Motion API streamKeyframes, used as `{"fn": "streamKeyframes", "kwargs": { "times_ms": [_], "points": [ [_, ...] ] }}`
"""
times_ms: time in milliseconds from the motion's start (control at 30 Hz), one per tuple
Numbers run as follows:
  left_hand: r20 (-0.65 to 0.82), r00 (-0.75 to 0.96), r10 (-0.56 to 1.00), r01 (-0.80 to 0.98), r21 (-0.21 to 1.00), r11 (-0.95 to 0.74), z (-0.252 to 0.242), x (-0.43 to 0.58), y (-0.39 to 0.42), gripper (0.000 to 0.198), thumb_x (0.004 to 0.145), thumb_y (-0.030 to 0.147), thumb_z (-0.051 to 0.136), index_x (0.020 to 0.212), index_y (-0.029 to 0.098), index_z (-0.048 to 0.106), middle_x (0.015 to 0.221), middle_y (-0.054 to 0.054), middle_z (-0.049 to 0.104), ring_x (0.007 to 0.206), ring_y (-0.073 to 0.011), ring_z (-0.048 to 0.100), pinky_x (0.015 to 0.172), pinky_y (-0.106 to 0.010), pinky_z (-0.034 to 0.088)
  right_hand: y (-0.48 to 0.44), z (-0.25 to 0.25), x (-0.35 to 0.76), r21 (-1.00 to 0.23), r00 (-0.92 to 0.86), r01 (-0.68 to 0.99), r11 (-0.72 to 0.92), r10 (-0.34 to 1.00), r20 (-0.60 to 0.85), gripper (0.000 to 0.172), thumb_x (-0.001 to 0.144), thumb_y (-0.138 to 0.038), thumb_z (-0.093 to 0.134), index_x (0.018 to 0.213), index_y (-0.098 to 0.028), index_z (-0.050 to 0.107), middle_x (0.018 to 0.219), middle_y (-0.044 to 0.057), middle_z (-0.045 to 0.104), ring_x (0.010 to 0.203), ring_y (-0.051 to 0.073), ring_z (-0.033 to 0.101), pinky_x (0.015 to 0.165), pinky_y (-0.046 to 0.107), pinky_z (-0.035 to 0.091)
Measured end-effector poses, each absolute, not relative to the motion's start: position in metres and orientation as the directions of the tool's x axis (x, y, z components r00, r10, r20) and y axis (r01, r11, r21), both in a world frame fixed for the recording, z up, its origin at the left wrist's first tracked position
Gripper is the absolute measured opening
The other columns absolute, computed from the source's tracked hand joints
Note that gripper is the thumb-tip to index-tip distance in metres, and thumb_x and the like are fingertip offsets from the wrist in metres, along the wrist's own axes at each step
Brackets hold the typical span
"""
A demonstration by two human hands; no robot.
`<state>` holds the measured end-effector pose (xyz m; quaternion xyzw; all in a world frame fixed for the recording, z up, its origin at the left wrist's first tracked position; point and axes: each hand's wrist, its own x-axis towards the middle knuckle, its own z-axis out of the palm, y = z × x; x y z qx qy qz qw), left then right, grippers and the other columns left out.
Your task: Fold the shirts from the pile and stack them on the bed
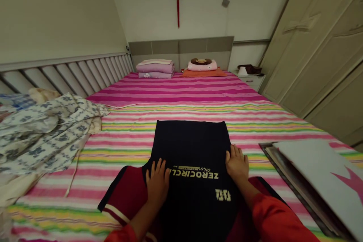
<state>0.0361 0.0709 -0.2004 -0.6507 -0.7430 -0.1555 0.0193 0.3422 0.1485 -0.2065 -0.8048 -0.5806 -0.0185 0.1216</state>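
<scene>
A dark navy T-shirt [193, 140] with maroon sleeves lies spread face up on the bed, its pale printed lettering upside down to me and its hem pointing away. My left hand [157, 181] rests on the shirt by the left sleeve, fingers stretched out and slightly apart. On the opposite side, my right hand [237, 162] lies over the shirt's right edge, fingers extended and its thumb side on the cloth. Neither hand holds anything visible. My right forearm covers part of the right sleeve.
Crumpled floral clothing [56, 124] lies on the left. A white board or folder with a pink shape [320, 170] rests at the right. Folded purple bedding [155, 69] and a pink pillow [202, 66] sit by the headboard [181, 49]. A slatted rail [85, 72] borders the left.
</scene>
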Motion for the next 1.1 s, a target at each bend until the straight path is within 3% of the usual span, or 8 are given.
{"fn": "streamKeyframes", "kwargs": {
  "times_ms": [67,267,400,667,733,900,967,1100],
  "points": [
    [0.197,-0.092,0.976,0.973,0.228,0.046,-0.195,0.069,0.077,0.048,0.097,0.03,0.031,0.139,0.021,0.051,0.151,-0.009,0.043,0.139,-0.0315,0.039,0.109,-0.059,0.034,0.149,-0.207,0.343,-0.177,0.329,0.938,-0.298,0.926,0.186,0.06,0.097,-0.032,0.016,0.146,-0.007,0.041,0.152,0.012,0.041,0.141,0.026,0.034,0.114,0.046,0.024],
    [0.149,0.433,0.889,0.816,0.354,-0.457,-0.191,0.163,0.109,0.051,0.099,0.042,0.028,0.146,0.028,0.039,0.156,-0.001,0.037,0.144,-0.0234,0.03,0.117,-0.052,0.028,0.15,-0.212,0.348,-0.185,0.315,0.942,-0.279,0.925,0.211,0.06,0.098,-0.033,0.016,0.146,-0.009,0.041,0.151,0.013,0.042,0.141,0.026,0.035,0.113,0.047,0.025],
    [0.129,0.348,0.928,0.894,0.252,-0.371,-0.197,0.115,0.153,0.049,0.098,0.039,0.03,0.144,0.026,0.044,0.153,-0.003,0.041,0.144,-0.0244,0.032,0.116,-0.051,0.028,0.151,-0.214,0.35,-0.18,0.307,0.945,-0.274,0.931,0.196,0.06,0.097,-0.034,0.017,0.145,-0.01,0.043,0.151,0.013,0.042,0.141,0.027,0.035,0.112,0.048,0.027],
    [0.089,-0.197,0.976,0.978,0.085,0.19,-0.171,-0.014,0.232,0.056,0.096,0.037,0.028,0.147,0.016,0.04,0.155,-0.014,0.036,0.144,-0.0341,0.029,0.114,-0.06,0.024,0.154,-0.219,0.351,-0.145,0.291,0.954,-0.264,0.933,0.214,0.061,0.096,-0.033,0.016,0.144,-0.007,0.044,0.151,0.014,0.042,0.139,0.028,0.037,0.112,0.05,0.028],
    [0.121,-0.116,0.986,0.99,0.094,0.105,-0.17,0.022,0.235,0.056,0.097,0.039,0.027,0.147,0.018,0.039,0.157,-0.012,0.032,0.145,-0.033,0.026,0.115,-0.058,0.023,0.154,-0.22,0.351,-0.145,0.288,0.954,-0.261,0.932,0.219,0.061,0.096,-0.033,0.016,0.144,-0.007,0.045,0.151,0.013,0.043,0.139,0.028,0.037,0.112,0.049,0.028],
    [0.116,0.528,0.841,0.814,0.212,-0.54,-0.188,0.127,0.227,0.051,0.098,0.043,0.028,0.146,0.032,0.038,0.156,0.0,0.036,0.145,-0.0215,0.027,0.118,-0.048,0.024,0.153,-0.222,0.353,-0.127,0.291,0.955,-0.268,0.929,0.229,0.062,0.096,-0.034,0.015,0.142,-0.008,0.047,0.151,0.012,0.043,0.139,0.026,0.038,0.112,0.047,0.029],
    [0.081,0.527,0.846,0.821,0.211,-0.531,-0.19,0.127,0.235,0.049,0.098,0.044,0.03,0.145,0.034,0.04,0.155,0.004,0.037,0.145,-0.0179,0.027,0.119,-0.043,0.022,0.154,-0.223,0.355,-0.127,0.291,0.955,-0.268,0.931,0.22,0.062,0.096,-0.035,0.015,0.142,-0.008,0.047,0.151,0.012,0.043,0.139,0.027,0.038,0.111,0.047,0.03],
    [0.039,0.178,0.983,0.968,0.172,-0.183,-0.172,0.057,0.273,0.05,0.097,0.039,0.031,0.146,0.03,0.04,0.157,-0.001,0.034,0.146,-0.022,0.026,0.119,-0.045,0.022,0.155,-0.225,0.356,-0.129,0.287,0.956,-0.263,0.931,0.225,0.062,0.096,-0.036,0.016,0.142,-0.009,0.048,0.151,0.012,0.043,0.139,0.026,0.038,0.112,0.048,0.029]
  ]
}}
